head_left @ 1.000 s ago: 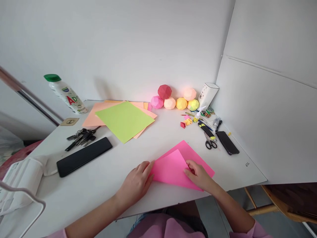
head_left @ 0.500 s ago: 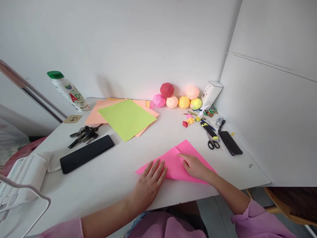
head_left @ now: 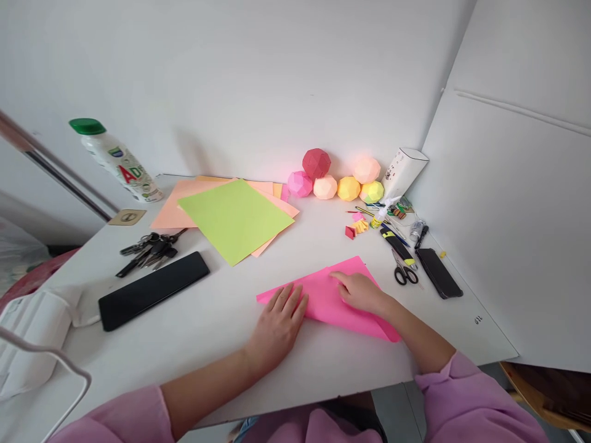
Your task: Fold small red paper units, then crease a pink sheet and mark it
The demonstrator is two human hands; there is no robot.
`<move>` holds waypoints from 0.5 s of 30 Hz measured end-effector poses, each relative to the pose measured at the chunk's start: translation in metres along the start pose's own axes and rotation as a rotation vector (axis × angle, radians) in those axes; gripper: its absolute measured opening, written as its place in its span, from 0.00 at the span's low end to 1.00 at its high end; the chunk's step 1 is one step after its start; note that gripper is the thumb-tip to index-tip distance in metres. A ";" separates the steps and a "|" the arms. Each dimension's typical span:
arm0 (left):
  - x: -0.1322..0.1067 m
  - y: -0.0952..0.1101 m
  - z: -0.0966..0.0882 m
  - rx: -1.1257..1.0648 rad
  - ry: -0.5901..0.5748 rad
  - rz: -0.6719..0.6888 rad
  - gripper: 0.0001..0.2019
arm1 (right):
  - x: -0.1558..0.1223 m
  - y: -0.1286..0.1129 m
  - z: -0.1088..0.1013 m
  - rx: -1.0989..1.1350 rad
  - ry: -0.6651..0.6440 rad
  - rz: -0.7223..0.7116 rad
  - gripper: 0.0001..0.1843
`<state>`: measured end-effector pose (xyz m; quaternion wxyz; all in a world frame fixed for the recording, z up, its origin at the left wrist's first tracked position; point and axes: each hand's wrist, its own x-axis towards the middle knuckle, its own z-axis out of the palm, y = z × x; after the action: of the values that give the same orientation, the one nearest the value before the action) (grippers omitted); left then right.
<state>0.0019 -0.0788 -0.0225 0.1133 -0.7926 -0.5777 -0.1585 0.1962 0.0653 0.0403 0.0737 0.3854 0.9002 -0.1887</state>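
A folded pink sheet of paper (head_left: 323, 298) lies on the white table (head_left: 221, 332) near its front edge. My left hand (head_left: 277, 323) rests flat on the sheet's left part, fingers spread. Flat on the middle of the sheet lies my right hand (head_left: 360, 292), pressing it down. Neither hand grips anything.
A stack of orange sheets with a green sheet (head_left: 235, 218) on top lies behind. Paper balls (head_left: 337, 178) line the wall. Scissors (head_left: 405, 271), a dark phone (head_left: 443, 272), pens and a glue bottle (head_left: 382, 212) sit right. A black case (head_left: 152, 289), keys (head_left: 148, 251) and a bottle (head_left: 115, 161) sit left.
The pink sheet has been folded over and now lies flatter and longer. Both hands have moved onto it and press it down. The view has shifted a little.
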 end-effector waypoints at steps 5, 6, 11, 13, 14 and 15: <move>-0.003 0.003 -0.006 -0.125 0.042 -0.020 0.21 | -0.007 0.006 0.012 0.098 0.077 -0.044 0.22; -0.002 0.003 -0.009 -0.143 0.036 -0.003 0.21 | -0.009 0.007 0.014 0.132 0.093 -0.053 0.22; -0.002 0.003 -0.016 -0.184 -0.075 0.020 0.25 | -0.013 0.009 0.019 0.222 0.144 -0.055 0.22; -0.002 0.002 -0.018 -0.187 -0.099 0.006 0.26 | -0.014 0.011 0.021 0.230 0.167 -0.052 0.22; -0.002 0.002 -0.018 -0.189 -0.107 -0.003 0.27 | -0.014 0.012 0.022 0.232 0.181 -0.053 0.22; -0.002 0.002 -0.019 -0.191 -0.115 -0.011 0.27 | -0.014 0.013 0.023 0.232 0.195 -0.058 0.22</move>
<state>0.0007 -0.0882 -0.0057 0.0034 -0.8044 -0.5699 -0.1677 0.2145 0.0551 0.0198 -0.0646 0.3818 0.8860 -0.2550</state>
